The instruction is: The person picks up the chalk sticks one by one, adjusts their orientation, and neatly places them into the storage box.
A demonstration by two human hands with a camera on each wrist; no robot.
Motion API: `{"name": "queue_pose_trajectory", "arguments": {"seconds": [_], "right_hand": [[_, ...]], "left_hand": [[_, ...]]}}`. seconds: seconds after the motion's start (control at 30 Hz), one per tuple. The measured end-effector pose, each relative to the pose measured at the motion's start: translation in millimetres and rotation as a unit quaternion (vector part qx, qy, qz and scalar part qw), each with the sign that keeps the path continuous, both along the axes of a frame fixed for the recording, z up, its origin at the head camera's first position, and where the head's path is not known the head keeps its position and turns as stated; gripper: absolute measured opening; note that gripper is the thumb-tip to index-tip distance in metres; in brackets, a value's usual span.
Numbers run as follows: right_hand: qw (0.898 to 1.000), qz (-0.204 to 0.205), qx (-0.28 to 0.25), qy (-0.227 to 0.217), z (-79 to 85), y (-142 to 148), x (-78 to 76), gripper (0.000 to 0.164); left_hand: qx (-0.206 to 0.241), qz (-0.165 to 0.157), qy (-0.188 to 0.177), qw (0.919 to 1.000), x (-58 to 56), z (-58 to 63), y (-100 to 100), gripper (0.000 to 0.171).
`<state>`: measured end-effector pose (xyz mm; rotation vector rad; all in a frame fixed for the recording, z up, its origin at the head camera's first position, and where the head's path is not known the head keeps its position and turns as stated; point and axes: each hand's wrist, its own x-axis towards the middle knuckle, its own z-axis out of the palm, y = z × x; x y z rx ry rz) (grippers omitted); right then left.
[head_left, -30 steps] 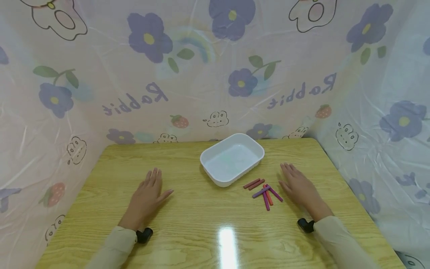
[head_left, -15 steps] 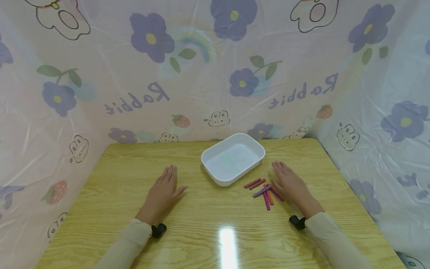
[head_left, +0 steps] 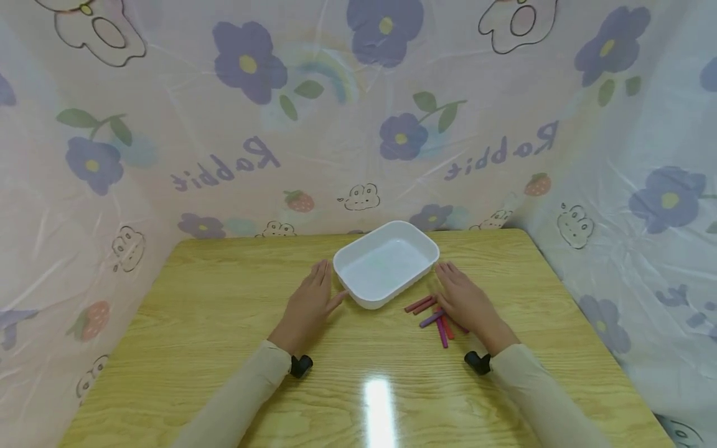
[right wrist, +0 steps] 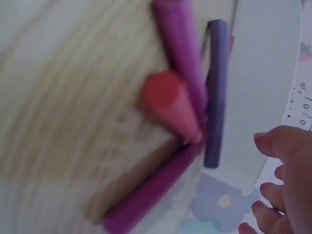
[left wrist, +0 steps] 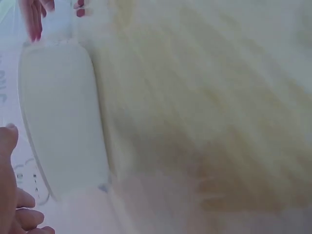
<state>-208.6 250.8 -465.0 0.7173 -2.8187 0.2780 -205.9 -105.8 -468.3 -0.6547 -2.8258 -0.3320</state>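
Observation:
A white rectangular tub (head_left: 371,303) with rounded corners stands at an angle near the back of the table. My left hand (head_left: 305,306) is at its left side, fingers straight, thumb at the near left corner. On the other side my right hand (head_left: 469,303) reaches the tub's right end, fingertips right at the rim, thumb over the sticks. Both hands hold nothing. Several crayon-like sticks lie in front of the tub: brownish-red ones (head_left: 419,304), a purple one (right wrist: 217,97), a red one (right wrist: 165,91) and magenta ones (right wrist: 152,189). The right hand hides part of the pile in the head view.
The wood-grain table (head_left: 224,274) ends at a patterned fabric backdrop (head_left: 330,137) behind, and at more fabric on both sides. Black wrist cameras (head_left: 301,366) sit at the sleeve cuffs. A bright reflection (head_left: 379,410) lies on the near tabletop.
My left hand has moved right and forward up to the tub's left side. My right hand has moved left to the tub's right end, over part of the sticks. Tub and sticks stay put.

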Motion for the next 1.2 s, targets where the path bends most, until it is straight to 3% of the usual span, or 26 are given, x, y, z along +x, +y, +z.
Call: {"name": "queue_pose_trajectory", "arguments": {"seconds": [0.33, 0.5, 0.77, 1.0, 1.2], "right_hand": [[1.0, 0.018, 0.006, -0.011, 3.4, -14, -5.6, 0.061], [1.0, 0.026, -0.001, -0.01, 1.4, -18, -7.8, 0.06], [1.0, 0.023, -0.005, -0.021, 3.2, -24, -9.2, 0.059], [0.998, 0.008, -0.047, -0.049, 3.0, -24, -10.3, 0.056], [0.996, 0.016, -0.064, -0.053, 2.2, -23, -9.4, 0.054]], "left_hand": [[-0.022, 0.01, -0.03, 0.9992, -33.2, 6.7, 37, 0.081], [-0.024, 0.011, -0.043, 0.9987, -44.2, 8.1, 50, 0.082], [-0.023, 0.034, -0.064, 0.9971, -56.9, 9.0, 59, 0.08], [-0.024, 0.049, -0.09, 0.9944, -72.4, 13.2, 64, 0.076], [-0.033, 0.058, -0.103, 0.9925, -77.1, 14.8, 65, 0.072]]}}
